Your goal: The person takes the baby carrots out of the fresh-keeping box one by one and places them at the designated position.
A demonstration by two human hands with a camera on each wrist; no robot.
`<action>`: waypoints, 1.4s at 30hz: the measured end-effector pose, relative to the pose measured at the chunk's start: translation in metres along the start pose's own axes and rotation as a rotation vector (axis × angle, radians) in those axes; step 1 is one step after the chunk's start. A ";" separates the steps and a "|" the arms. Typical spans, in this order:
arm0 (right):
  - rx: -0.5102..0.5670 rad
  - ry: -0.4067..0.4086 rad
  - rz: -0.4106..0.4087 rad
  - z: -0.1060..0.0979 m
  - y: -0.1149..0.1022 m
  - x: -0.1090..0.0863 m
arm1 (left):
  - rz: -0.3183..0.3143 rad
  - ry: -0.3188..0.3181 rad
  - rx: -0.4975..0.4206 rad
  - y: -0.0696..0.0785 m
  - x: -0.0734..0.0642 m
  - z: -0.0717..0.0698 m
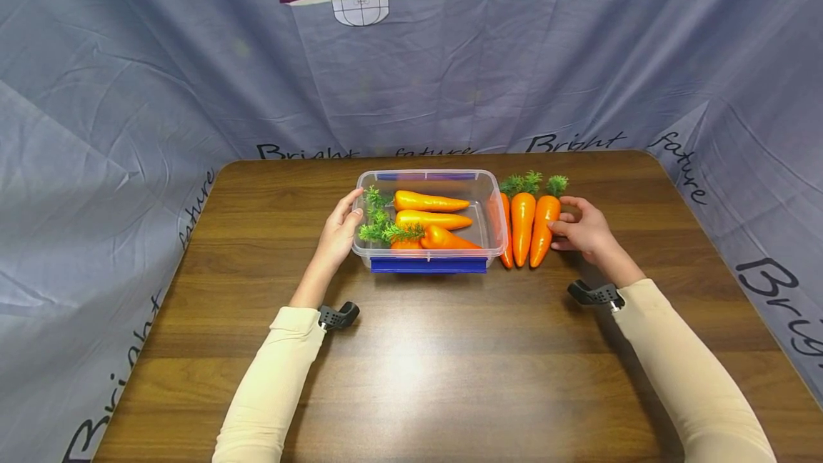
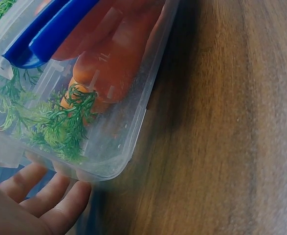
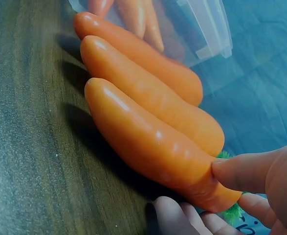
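Left side: the outer end wall of a clear, rectangular plastic container with blue clips (image 1: 427,265) is touched by the left hand (image 1: 335,233), its fingers spread and loosely extended, not closed round anything. Within the container, four glossy orange carrots with feathery green tops (image 1: 432,220) are seen, tops mostly toward the left. Just beside the right wall, a reddish-orange tapered carrot (image 1: 506,241) is laid on the brown wood-grain table (image 1: 411,349); next to it, a smooth orange middle carrot (image 1: 523,227). Farthest right, a bright orange outer carrot (image 1: 544,231) is pinched near its thick, green-topped end by the right hand (image 1: 581,228), thumb laid on its upper surface.
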State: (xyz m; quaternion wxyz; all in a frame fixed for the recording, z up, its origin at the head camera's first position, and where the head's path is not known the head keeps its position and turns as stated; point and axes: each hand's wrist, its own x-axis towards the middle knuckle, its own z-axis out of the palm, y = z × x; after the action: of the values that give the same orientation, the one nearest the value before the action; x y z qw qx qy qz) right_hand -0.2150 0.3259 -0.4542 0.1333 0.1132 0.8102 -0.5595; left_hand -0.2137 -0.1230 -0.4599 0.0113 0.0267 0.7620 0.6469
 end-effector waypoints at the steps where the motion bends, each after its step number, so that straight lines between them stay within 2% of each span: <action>1: -0.001 0.002 -0.002 0.000 0.000 0.001 | -0.002 0.001 0.002 0.000 0.000 0.000; 20: -0.037 0.043 -0.004 -0.010 0.004 -0.002 | 0.001 0.000 0.009 0.002 -0.001 0.000; 35: -0.040 0.008 -0.019 -0.005 0.005 0.001 | 0.010 -0.007 0.003 0.001 -0.001 0.001; 39: -0.066 0.028 -0.034 -0.010 0.003 0.000 | 0.014 -0.006 -0.001 0.000 0.000 0.000; 42: -0.110 0.082 -0.065 -0.014 0.001 -0.002 | 0.013 -0.008 0.004 -0.001 0.000 0.000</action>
State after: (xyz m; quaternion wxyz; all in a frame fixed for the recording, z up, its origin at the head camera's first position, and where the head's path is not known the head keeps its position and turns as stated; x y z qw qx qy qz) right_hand -0.2142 0.3392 -0.4502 0.0878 0.1021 0.8477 -0.5132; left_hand -0.2142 -0.1235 -0.4607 0.0100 0.0346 0.7630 0.6454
